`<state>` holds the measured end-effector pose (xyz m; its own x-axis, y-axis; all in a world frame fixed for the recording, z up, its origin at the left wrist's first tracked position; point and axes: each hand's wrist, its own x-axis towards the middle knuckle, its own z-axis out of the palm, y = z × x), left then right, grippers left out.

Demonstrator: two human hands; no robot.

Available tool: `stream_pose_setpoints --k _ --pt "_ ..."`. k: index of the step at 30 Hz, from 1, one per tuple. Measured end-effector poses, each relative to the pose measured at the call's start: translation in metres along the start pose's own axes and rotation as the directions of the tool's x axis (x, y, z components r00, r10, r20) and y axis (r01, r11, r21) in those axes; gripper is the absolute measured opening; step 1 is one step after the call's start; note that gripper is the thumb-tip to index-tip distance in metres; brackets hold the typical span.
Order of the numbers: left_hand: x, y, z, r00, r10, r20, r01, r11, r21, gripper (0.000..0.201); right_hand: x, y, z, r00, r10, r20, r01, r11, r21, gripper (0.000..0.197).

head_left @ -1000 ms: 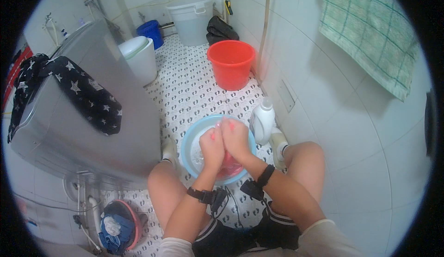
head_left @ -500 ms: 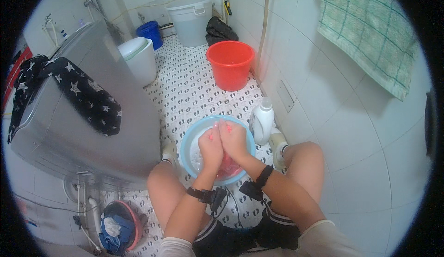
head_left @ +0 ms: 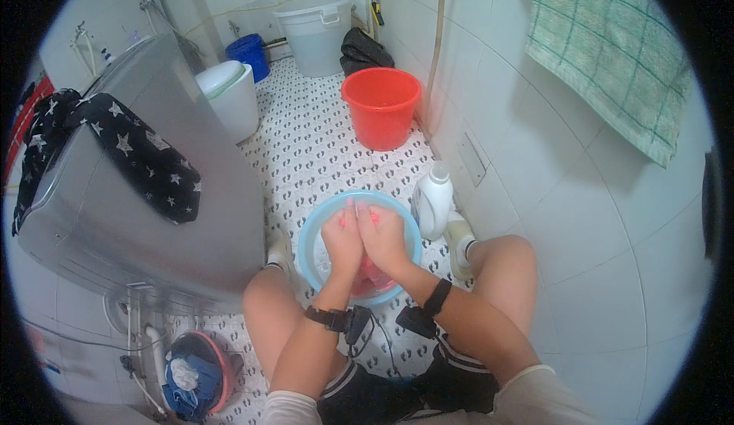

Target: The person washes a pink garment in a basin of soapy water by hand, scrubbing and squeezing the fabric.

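Over a light blue basin point(head_left: 307, 250) on the floor between my feet, both hands are closed side by side around a wet, pinkish-red cloth point(head_left: 372, 275). My left hand point(head_left: 342, 240) grips one part of it, and small bits of the cloth show at its fingers. Pressed against it, my right hand point(head_left: 384, 239) clutches another part. The thumbs point away from me, close together. Below the wrists the rest of the cloth hangs into the basin, where some water seems to lie. Its full shape is hidden by my hands and forearms.
A white jug-shaped detergent bottle point(head_left: 435, 201) stands right of the basin, near my foot. Farther off are a red bucket point(head_left: 384, 123) and a large whitish tub point(head_left: 313, 42). A grey appliance point(head_left: 183, 195) flanks the left; a laundry basket point(head_left: 223, 371) sits lower left.
My hands have shifted slightly, the left one a little leftward, and the wrists have turned so the thumbs lie straighter together. Both keep hold of the cloth.
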<state>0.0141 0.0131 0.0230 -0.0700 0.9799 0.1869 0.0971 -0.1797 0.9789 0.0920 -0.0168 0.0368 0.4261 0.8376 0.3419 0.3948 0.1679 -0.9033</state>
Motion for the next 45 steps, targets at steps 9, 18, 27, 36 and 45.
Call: stream_pose_setpoints --k 9,18,27,36,45 --pt "-0.001 -0.001 0.003 1.0 0.004 -0.001 -0.004 0.999 0.037 0.052 0.002 -0.009 -0.002 0.999 0.037 -0.008 -0.037 0.999 -0.015 0.037" --pt "0.0 0.007 0.002 0.999 -0.054 0.0 0.054 0.998 -0.035 0.051 0.003 0.004 0.002 1.0 -0.008 0.009 0.007 0.998 0.061 0.038" --pt "-0.004 0.008 0.002 0.999 -0.027 0.023 0.027 1.0 0.0 0.049 0.0 -0.007 0.001 0.997 -0.073 -0.017 0.073 0.996 0.055 0.04" --pt "0.003 -0.007 -0.001 0.998 -0.066 0.013 0.066 0.998 0.005 0.052 -0.001 -0.003 0.001 0.998 -0.063 0.015 0.064 0.995 -0.074 0.041" --pt "-0.003 -0.009 0.001 0.995 -0.099 0.016 0.099 0.995 -0.017 0.051 0.003 0.011 0.009 0.993 -0.116 -0.027 0.115 0.993 -0.03 0.043"
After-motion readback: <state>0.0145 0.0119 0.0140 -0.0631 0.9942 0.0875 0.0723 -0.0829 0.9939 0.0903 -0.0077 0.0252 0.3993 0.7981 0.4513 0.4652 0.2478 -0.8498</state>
